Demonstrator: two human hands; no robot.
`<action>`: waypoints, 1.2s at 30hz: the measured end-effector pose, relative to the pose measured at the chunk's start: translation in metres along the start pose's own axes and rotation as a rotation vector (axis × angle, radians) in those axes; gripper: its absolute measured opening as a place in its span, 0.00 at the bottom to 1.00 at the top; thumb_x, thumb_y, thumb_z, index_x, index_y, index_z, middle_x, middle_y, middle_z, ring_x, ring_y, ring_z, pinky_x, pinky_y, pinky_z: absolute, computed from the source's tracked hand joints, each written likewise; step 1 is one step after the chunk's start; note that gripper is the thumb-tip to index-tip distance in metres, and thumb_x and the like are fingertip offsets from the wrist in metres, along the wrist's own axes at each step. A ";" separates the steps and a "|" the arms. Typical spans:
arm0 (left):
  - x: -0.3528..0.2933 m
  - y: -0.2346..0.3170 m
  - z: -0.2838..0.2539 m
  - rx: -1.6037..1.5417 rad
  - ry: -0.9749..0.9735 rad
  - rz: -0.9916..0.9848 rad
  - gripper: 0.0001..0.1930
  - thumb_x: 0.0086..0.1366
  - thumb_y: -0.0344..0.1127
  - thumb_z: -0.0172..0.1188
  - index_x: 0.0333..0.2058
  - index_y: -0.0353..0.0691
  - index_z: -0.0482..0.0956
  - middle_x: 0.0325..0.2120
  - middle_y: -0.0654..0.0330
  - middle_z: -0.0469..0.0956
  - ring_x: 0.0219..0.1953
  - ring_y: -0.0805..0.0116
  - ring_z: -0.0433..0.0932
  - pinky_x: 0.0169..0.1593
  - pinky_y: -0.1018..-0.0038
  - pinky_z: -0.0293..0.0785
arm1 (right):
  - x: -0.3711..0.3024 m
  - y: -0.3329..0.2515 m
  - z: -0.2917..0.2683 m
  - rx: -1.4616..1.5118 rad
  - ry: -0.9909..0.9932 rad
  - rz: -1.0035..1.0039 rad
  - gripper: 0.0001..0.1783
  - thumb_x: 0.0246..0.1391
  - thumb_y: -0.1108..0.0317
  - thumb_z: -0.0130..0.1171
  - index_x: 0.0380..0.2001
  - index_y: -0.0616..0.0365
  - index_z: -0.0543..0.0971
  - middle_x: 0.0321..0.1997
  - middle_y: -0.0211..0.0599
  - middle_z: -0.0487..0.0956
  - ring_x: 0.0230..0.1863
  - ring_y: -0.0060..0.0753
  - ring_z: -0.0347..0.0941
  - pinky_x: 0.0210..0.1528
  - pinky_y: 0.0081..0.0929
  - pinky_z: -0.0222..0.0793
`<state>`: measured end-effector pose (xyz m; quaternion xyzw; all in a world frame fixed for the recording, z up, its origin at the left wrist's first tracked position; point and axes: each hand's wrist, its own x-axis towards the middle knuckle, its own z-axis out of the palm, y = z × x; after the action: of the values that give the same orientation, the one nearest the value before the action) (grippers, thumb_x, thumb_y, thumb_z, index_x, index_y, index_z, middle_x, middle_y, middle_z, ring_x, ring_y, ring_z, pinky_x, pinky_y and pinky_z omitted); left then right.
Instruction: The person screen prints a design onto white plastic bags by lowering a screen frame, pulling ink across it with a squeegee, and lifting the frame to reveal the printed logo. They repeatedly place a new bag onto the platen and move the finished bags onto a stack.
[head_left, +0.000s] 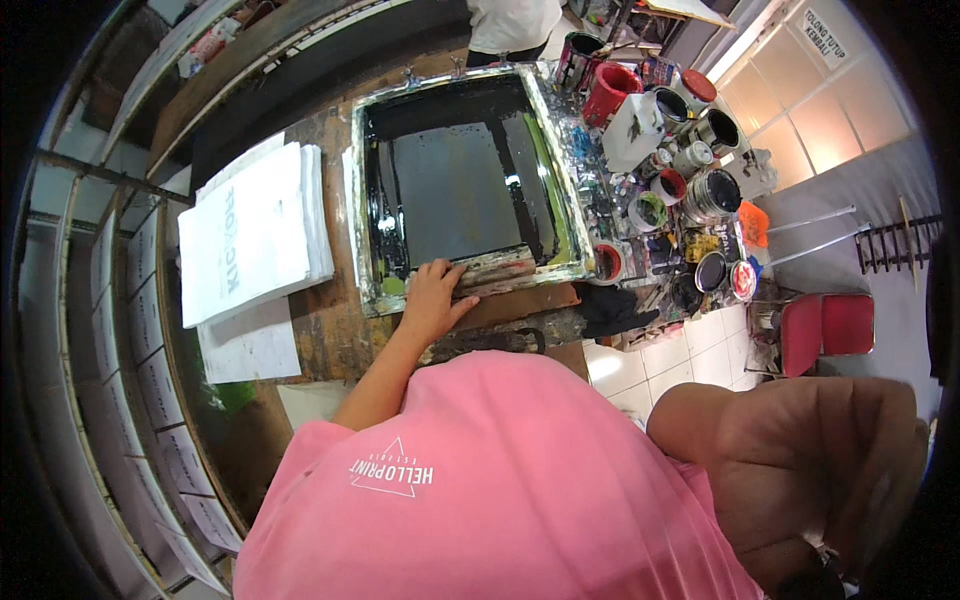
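A screen printing frame (585, 225) lies on the worktable, with dark ink around its grey mesh. Along its near edge rests a squeegee (500, 268) with a worn wooden handle. My left hand (432, 300) grips the left end of that handle, fingers over the top and thumb on the near side. My right hand (830, 470) is raised close to the camera at the lower right, away from the table. Its palm side shows, but the fingers are dark and blurred, so whether they hold anything is hidden.
A stack of white printed sheets (250, 230) lies left of the frame. Ink cans, a red tub (610, 95) and a white jug (632, 135) crowd the right side. A dark cloth (610, 312) lies at the near edge. A red chair (825, 325) stands right; a person (512, 25) is beyond.
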<state>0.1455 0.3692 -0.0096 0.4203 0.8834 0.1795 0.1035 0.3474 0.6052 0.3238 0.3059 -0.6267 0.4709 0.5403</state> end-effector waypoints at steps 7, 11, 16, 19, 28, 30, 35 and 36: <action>0.007 -0.004 0.006 -0.021 0.046 0.023 0.29 0.60 0.49 0.71 0.56 0.39 0.79 0.51 0.51 0.74 0.55 0.48 0.70 0.60 0.56 0.67 | -0.006 -0.003 -0.001 -0.146 -0.010 0.072 0.14 0.56 0.72 0.67 0.46 0.60 0.86 0.46 0.40 0.86 0.42 0.28 0.81 0.47 0.28 0.76; 0.004 -0.006 0.012 -0.023 0.059 0.047 0.29 0.59 0.48 0.71 0.55 0.39 0.80 0.51 0.49 0.74 0.54 0.46 0.71 0.59 0.55 0.68 | -0.007 -0.022 -0.019 -0.264 0.009 0.067 0.13 0.57 0.72 0.66 0.46 0.60 0.86 0.46 0.40 0.86 0.42 0.27 0.81 0.48 0.27 0.76; 0.008 -0.004 0.010 -0.005 0.034 0.059 0.30 0.58 0.46 0.72 0.55 0.37 0.79 0.51 0.47 0.74 0.55 0.45 0.71 0.59 0.55 0.68 | -0.019 -0.044 -0.083 -0.685 0.129 0.000 0.13 0.58 0.72 0.66 0.46 0.60 0.86 0.47 0.40 0.86 0.42 0.26 0.81 0.48 0.27 0.75; 0.005 -0.004 0.009 0.026 0.015 0.045 0.31 0.59 0.47 0.72 0.57 0.35 0.78 0.53 0.46 0.73 0.56 0.44 0.70 0.61 0.55 0.67 | -0.083 -0.015 -0.153 -1.177 0.275 0.347 0.13 0.58 0.72 0.66 0.47 0.60 0.86 0.47 0.39 0.87 0.42 0.25 0.82 0.49 0.27 0.75; -0.004 0.010 0.011 0.078 0.025 -0.022 0.34 0.61 0.48 0.72 0.58 0.31 0.73 0.58 0.43 0.70 0.62 0.42 0.67 0.66 0.53 0.64 | -0.389 0.041 -0.250 -1.676 -0.531 1.433 0.19 0.55 0.63 0.64 0.51 0.43 0.84 0.54 0.38 0.84 0.59 0.43 0.76 0.54 0.50 0.71; -0.014 0.006 0.005 0.146 0.047 -0.056 0.35 0.61 0.49 0.71 0.59 0.31 0.73 0.58 0.44 0.70 0.62 0.42 0.67 0.65 0.53 0.64 | -0.404 0.057 -0.254 -1.683 -0.601 1.440 0.20 0.55 0.61 0.63 0.52 0.42 0.84 0.53 0.37 0.84 0.62 0.41 0.73 0.56 0.52 0.69; -0.030 0.002 0.006 0.334 0.053 -0.233 0.35 0.62 0.55 0.68 0.61 0.37 0.74 0.60 0.46 0.70 0.64 0.44 0.66 0.69 0.48 0.57 | -0.442 0.074 -0.276 -1.757 -0.621 1.144 0.18 0.47 0.64 0.68 0.44 0.47 0.88 0.41 0.35 0.86 0.52 0.44 0.79 0.54 0.46 0.72; -0.034 -0.003 0.009 0.307 0.086 -0.211 0.35 0.62 0.55 0.69 0.61 0.40 0.74 0.60 0.47 0.70 0.64 0.44 0.65 0.71 0.46 0.54 | -0.444 0.076 -0.280 -1.682 -0.594 1.139 0.15 0.47 0.66 0.67 0.41 0.49 0.89 0.39 0.37 0.87 0.48 0.46 0.81 0.53 0.45 0.74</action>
<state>0.1677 0.3426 -0.0176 0.3281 0.9432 0.0485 0.0183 0.4903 0.8355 -0.1318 -0.4029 -0.9091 -0.0244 0.1027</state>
